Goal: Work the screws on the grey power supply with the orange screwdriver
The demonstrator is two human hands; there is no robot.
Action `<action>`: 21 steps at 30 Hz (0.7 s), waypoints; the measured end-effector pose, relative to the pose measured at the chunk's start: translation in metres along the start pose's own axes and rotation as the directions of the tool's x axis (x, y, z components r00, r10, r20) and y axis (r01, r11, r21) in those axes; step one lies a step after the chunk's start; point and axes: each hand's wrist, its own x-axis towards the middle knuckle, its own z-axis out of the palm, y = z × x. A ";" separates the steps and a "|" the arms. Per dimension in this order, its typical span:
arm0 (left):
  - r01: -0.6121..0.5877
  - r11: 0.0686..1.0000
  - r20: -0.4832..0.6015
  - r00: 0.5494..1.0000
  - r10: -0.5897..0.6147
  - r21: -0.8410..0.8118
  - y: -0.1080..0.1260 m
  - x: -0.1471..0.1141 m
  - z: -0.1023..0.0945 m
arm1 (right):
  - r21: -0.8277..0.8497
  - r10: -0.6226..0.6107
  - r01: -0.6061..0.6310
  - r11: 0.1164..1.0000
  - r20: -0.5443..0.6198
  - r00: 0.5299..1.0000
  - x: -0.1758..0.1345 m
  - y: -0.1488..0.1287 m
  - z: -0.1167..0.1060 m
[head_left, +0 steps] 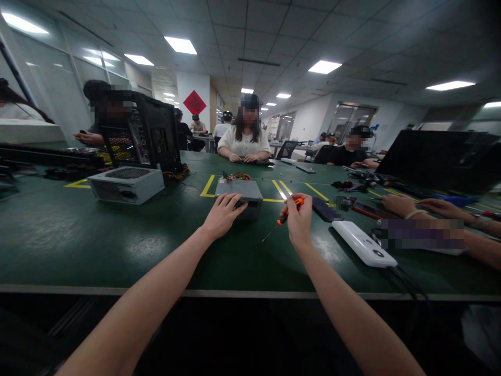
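A grey metal computer power supply (pixel 242 189) sits on the green table in front of me, with a bundle of coloured cables (pixel 238 176) at its far side. My left hand (pixel 222 214) grips the near side of its casing, fingers bent over the edge and partly hiding that face. Off to the right of the casing, my right hand (pixel 300 216) is closed around an orange and black screwdriver (pixel 285 213). The thin shaft slants down to the left, and its tip is apart from the power supply.
Another power supply (pixel 127 184) stands left, before an open black computer case (pixel 146 136). A white power bank (pixel 364 244) with cables and a dark phone (pixel 324 209) lie right. Another person's hands (pixel 399 204) work farther right; a person (pixel 246 136) sits opposite.
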 end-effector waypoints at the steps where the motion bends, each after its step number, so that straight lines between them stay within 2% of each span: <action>1: -0.010 1.000 0.007 1.000 0.010 0.002 -0.001 0.000 0.000 | 0.028 0.037 -0.037 0.999 0.004 0.999 0.001 0.001 0.001; 10: -0.047 0.999 0.009 0.999 0.046 0.018 -0.006 -0.001 0.002 | 0.139 0.201 -0.205 0.969 0.047 0.979 0.004 0.007 0.006; 13: 0.018 0.999 -0.026 0.999 -0.019 -0.033 -0.005 -0.001 0.002 | 0.110 0.361 -0.369 0.923 0.085 0.929 0.010 0.016 0.010; 15: 0.135 0.988 -0.089 0.986 -0.142 -0.077 -0.004 0.000 0.004 | 0.070 0.465 -0.476 0.877 0.133 0.876 0.016 0.023 0.015; 16: 0.218 0.970 -0.128 0.965 -0.231 -0.108 -0.003 0.000 0.005 | 0.047 0.506 -0.519 0.853 0.161 0.847 0.020 0.027 0.019; 18: 0.395 0.894 -0.184 0.882 -0.433 -0.212 -0.001 0.001 0.009 | 0.000 0.582 -0.596 0.803 0.218 0.784 0.029 0.035 0.028; 19: 0.470 0.835 -0.185 0.828 -0.530 -0.286 -0.001 0.001 0.011 | -0.024 0.612 -0.626 0.779 0.248 0.751 0.033 0.038 0.033; 21: 0.558 0.699 -0.118 0.738 -0.664 -0.447 -0.001 0.000 0.017 | -0.059 0.635 -0.653 0.755 0.315 0.705 0.040 0.044 0.041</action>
